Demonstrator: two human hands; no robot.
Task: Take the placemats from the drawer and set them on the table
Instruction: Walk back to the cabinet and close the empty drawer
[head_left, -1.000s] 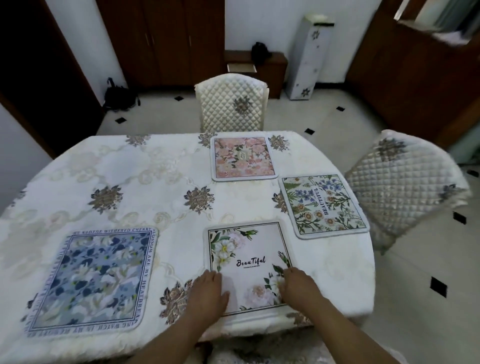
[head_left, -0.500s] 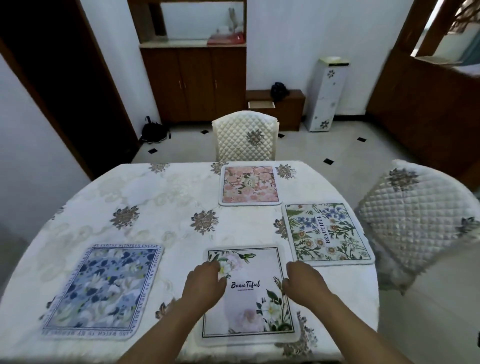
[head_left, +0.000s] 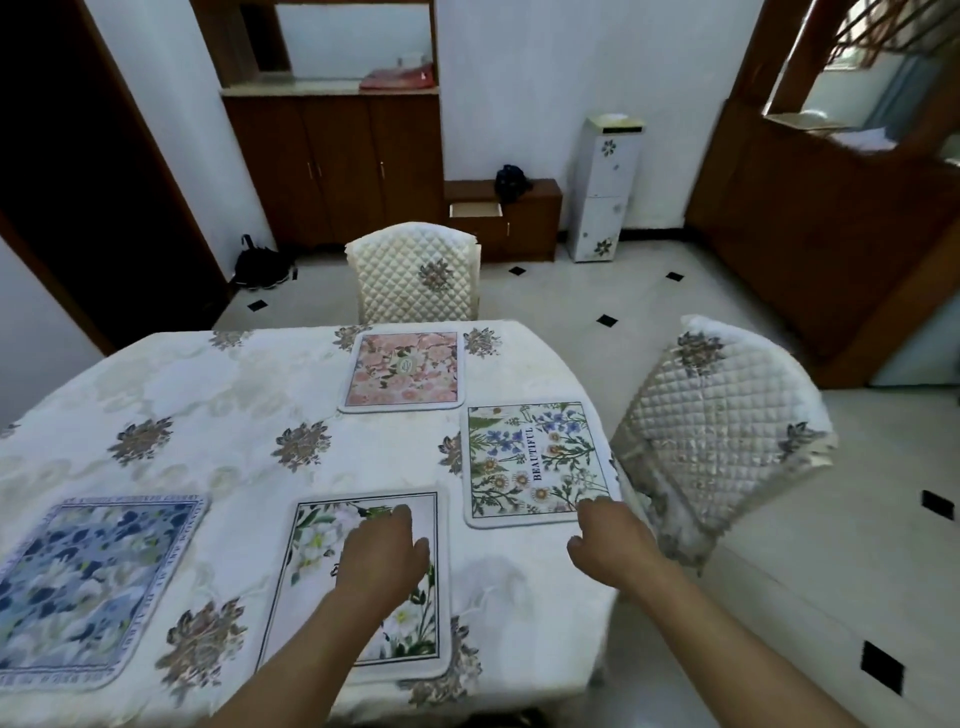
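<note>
This is a dining room with a pale tiled floor, brown cupboards on the far wall and a big table (head_left: 223, 395) under a cream cloth with flowers on it. At the back, a small drawer (head_left: 475, 210) in a low brown cabinet hangs open. I think that is where the mats came from.

4 placemats lie flat on the table. The pink mat (head_left: 405, 371) sits at the far edge, right in front of the far chair (head_left: 415, 278). The green mat (head_left: 535, 462) with the word BEAUTIFUL sits at the right edge, next to the right chair (head_left: 727, 431). The white flower mat (head_left: 317, 545) lies at the near edge, in front of the person. The blue mat (head_left: 98, 587) lies at the near edge on the left. Each mat seems to mark 1 seat, so I think that is why they are spread around the rim and not piled up.

The left hand (head_left: 382, 558) rests on top of the white flower mat, its fingers a little bent and lying on it. It pinches nothing. It looks like it is pressing the mat flat or nudging it straight. The right hand (head_left: 608, 540) is over the bare cloth, just beside the near corner of the green mat. Its fingers hang loosely curled and hold nothing. I cannot tell if it touches the cloth.

No mat is in either hand, so the job looks almost done.
</note>
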